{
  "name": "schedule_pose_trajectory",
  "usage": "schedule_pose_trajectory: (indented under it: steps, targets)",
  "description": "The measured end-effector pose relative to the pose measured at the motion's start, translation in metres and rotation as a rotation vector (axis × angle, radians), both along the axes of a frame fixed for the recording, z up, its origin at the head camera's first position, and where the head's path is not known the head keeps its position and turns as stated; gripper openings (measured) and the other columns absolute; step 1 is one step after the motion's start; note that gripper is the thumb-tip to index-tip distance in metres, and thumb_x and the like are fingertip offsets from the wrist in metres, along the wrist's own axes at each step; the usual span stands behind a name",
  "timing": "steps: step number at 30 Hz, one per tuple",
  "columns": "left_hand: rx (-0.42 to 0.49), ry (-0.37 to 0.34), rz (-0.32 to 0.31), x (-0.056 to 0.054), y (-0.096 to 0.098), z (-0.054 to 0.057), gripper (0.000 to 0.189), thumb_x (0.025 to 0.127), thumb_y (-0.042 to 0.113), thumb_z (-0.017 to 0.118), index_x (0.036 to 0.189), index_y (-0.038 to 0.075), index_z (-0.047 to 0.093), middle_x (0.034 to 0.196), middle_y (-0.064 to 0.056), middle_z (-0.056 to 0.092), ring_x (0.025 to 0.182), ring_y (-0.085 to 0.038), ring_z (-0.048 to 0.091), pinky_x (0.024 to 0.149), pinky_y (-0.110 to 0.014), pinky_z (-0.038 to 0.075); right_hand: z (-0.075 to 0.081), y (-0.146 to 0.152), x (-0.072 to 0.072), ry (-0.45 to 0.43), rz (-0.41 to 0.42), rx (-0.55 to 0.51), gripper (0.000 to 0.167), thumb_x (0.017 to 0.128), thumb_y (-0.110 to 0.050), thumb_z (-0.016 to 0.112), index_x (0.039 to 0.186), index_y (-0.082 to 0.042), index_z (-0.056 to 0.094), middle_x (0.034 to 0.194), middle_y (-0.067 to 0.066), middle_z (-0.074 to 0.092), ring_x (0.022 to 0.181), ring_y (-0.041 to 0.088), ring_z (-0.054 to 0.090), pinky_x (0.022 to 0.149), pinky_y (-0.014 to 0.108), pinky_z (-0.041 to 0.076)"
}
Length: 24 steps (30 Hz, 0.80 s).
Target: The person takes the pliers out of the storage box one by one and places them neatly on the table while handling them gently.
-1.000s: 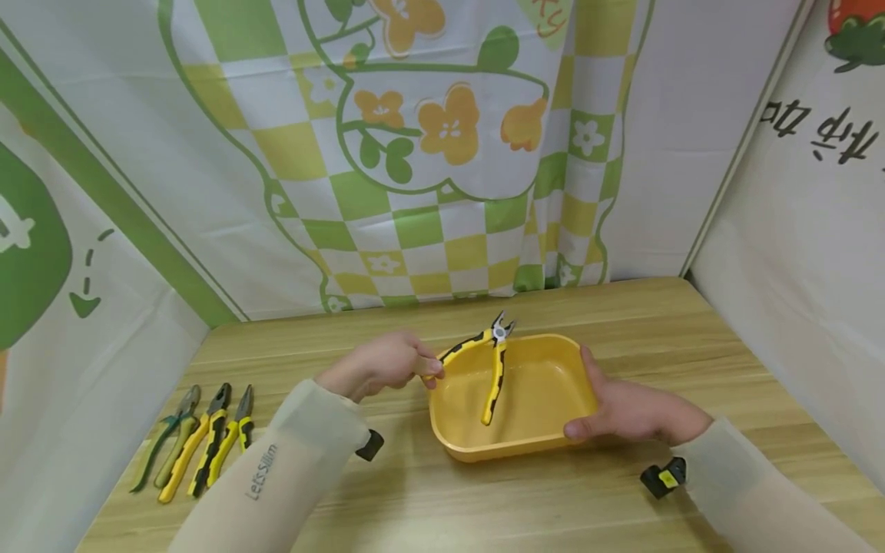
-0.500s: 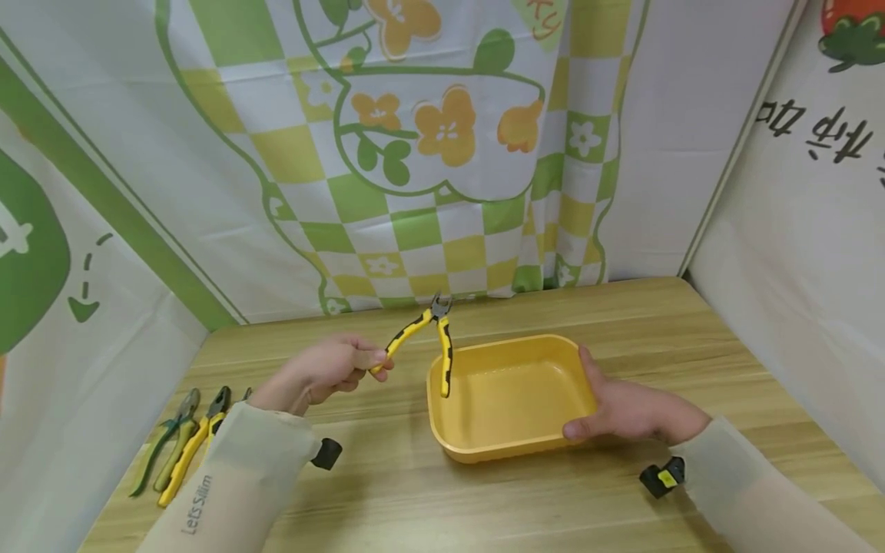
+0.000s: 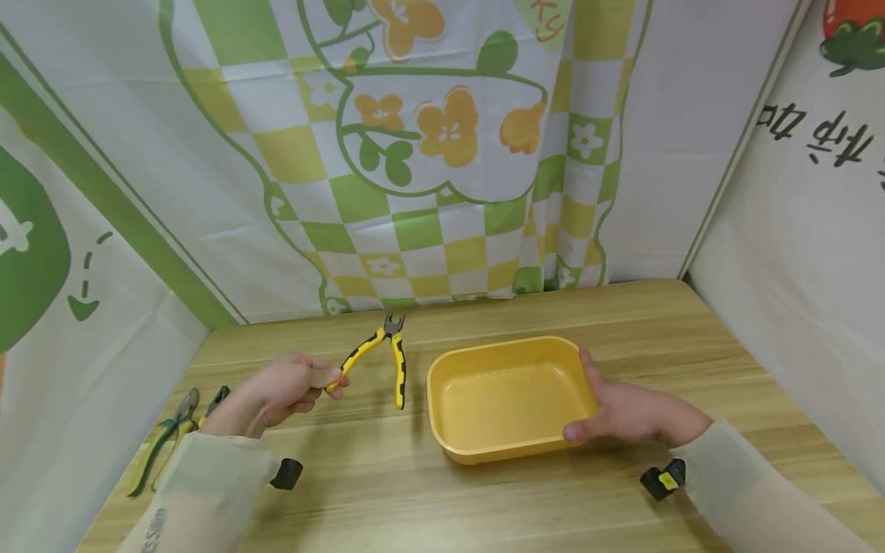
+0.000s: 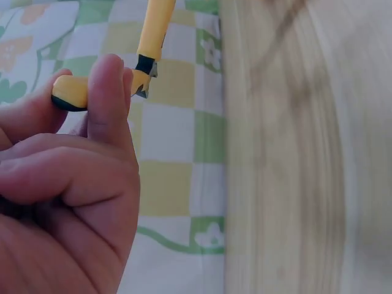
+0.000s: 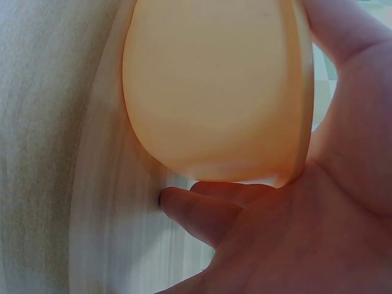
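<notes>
A pair of yellow-and-black pliers (image 3: 399, 369) hangs from my left hand (image 3: 283, 390), handles spread and jaws apart. Thumb and fingers pinch one handle near its end; the left wrist view shows that handle tip (image 4: 70, 92) between them. The pliers are left of a yellow plastic bin (image 3: 512, 407), above the wooden table. My right hand (image 3: 636, 411) holds the bin by its right end, its thumb at the near corner and its fingers toward the far one. In the right wrist view the bin's end wall (image 5: 214, 92) lies within the hand's span.
On the table's left side lie green-handled pliers (image 3: 154, 457) and another pair of pliers (image 3: 216, 399), partly hidden by my left forearm. A patterned curtain (image 3: 442, 253) hangs behind the wooden table (image 3: 442, 507), with white fabric walls at both sides.
My left hand has carried the yellow-and-black pliers leftward, from over the bin to the space left of it. The left forearm now covers more of the tools at left. My right hand and the bin stay put.
</notes>
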State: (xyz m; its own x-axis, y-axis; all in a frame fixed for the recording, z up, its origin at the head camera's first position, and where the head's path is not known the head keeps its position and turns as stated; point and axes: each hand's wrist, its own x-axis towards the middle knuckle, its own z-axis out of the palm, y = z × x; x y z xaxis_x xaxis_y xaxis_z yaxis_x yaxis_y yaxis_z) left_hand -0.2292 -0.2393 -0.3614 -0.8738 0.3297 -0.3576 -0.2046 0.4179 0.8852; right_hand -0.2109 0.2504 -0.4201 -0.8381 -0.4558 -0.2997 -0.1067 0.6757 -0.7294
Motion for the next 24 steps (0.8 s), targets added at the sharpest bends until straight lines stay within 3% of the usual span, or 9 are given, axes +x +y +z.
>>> schedule_pose_trajectory:
  steps: [13,20,24]
  targets:
    - [-0.136,-0.033,-0.014,0.014,-0.016,-0.034,0.029,0.105,0.017,0.052,0.098,-0.005,0.071,0.084,-0.008,0.065,0.046,-0.008,0.026,0.046,-0.023,0.029,0.001,0.0,0.0,0.014,0.024,-0.018,0.137,0.082,-0.045,0.081,0.148,0.002,-0.029,0.148,0.042,0.027,0.116,0.033,0.048,0.108,0.057,0.028]
    - [-0.195,-0.062,0.01,0.019,-0.019,-0.047,0.03,0.104,0.019,0.053,0.089,-0.001,0.07,0.074,-0.004,0.059,0.047,-0.009,0.027,0.046,-0.023,0.027,0.0,0.001,-0.001,0.016,0.021,-0.011,0.137,0.081,-0.046,0.082,0.149,0.001,-0.028,0.148,0.04,0.028,0.114,0.031,0.049,0.107,0.055,0.029]
    - [-0.235,-0.053,0.008,0.021,-0.019,-0.052,0.029,0.104,0.018,0.054,0.089,0.0,0.071,0.079,-0.005,0.063,0.046,-0.01,0.027,0.046,-0.024,0.027,-0.001,0.002,-0.001,0.012,0.024,-0.02,0.137,0.081,-0.046,0.082,0.149,0.001,-0.028,0.15,0.04,0.024,0.116,0.031,0.048,0.108,0.055,0.028]
